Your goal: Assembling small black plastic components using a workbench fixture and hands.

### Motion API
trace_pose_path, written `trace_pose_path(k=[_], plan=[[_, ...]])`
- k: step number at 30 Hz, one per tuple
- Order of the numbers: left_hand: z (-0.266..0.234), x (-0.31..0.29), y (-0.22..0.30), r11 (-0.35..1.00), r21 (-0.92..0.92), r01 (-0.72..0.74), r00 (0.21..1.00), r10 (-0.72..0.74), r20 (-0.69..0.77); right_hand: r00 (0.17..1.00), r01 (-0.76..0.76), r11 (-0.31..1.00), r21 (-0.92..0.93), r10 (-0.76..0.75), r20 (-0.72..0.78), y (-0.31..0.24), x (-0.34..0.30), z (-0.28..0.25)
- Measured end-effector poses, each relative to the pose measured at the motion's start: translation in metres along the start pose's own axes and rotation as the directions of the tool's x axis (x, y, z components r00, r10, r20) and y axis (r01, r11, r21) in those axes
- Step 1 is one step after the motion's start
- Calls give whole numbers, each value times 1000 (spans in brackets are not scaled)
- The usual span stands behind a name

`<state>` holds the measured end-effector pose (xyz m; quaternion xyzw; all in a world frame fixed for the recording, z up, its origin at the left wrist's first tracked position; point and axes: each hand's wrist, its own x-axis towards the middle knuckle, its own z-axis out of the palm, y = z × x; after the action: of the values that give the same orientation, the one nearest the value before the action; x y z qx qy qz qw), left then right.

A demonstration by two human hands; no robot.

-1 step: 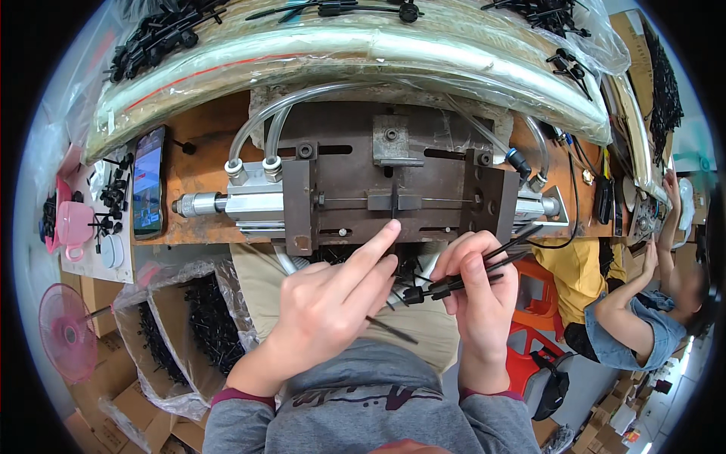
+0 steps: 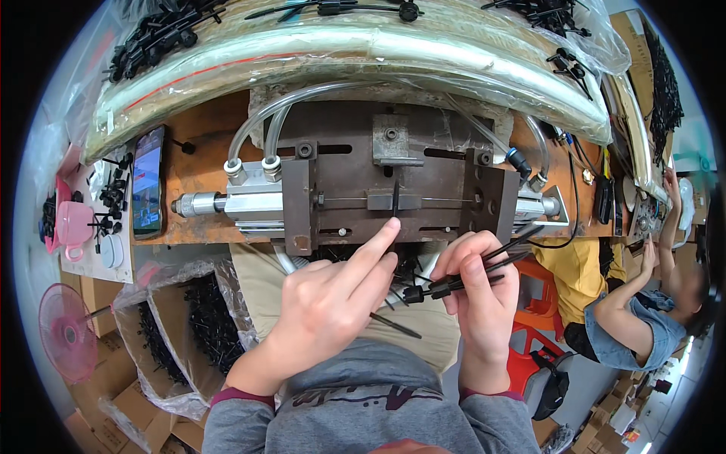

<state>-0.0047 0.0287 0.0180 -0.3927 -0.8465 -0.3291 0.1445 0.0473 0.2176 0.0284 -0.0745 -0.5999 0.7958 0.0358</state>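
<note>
My left hand (image 2: 325,306) reaches over the front of a brown metal fixture (image 2: 355,159), index finger stretched out. Its tip touches or nearly touches the near end of a thin black piece (image 2: 395,198) standing across the small centre block (image 2: 382,200). The other fingers are curled, and a black rod (image 2: 397,325) sticks out from beneath them; the grip itself is hidden. To the right, my right hand (image 2: 484,291) pinches several black rods with knobbed ends (image 2: 439,289) between thumb and fingers. They slant up to the right.
Air cylinders (image 2: 257,200) with clear hoses flank the fixture. A phone (image 2: 149,181) leans at left. Black parts (image 2: 166,38) lie on the wrapped ledge behind. Lined boxes of black parts (image 2: 212,318) stand low left, near a pink fan (image 2: 68,333). Another person (image 2: 635,318) works at right.
The rod under my left hand has shifted slightly up and right. The black piece in the centre block has moved a touch. My right hand stays almost still.
</note>
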Motion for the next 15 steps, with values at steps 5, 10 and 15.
trace_pose_path(k=[5, 10, 15], plan=[[-8, 13, 7, 989, 141, 44, 987, -65, 149, 995, -87, 995, 49, 85, 42, -9, -4, -3], [-9, 19, 10, 980, 192, 42, 983, -75, 167, 997, -59, 996, 64, 56, 46, -11, -5, -9], [-4, 13, 3, 989, 148, 17, 992, -36, 124, 999, -52, 991, 124, 50, 17, -11, -4, -9]])
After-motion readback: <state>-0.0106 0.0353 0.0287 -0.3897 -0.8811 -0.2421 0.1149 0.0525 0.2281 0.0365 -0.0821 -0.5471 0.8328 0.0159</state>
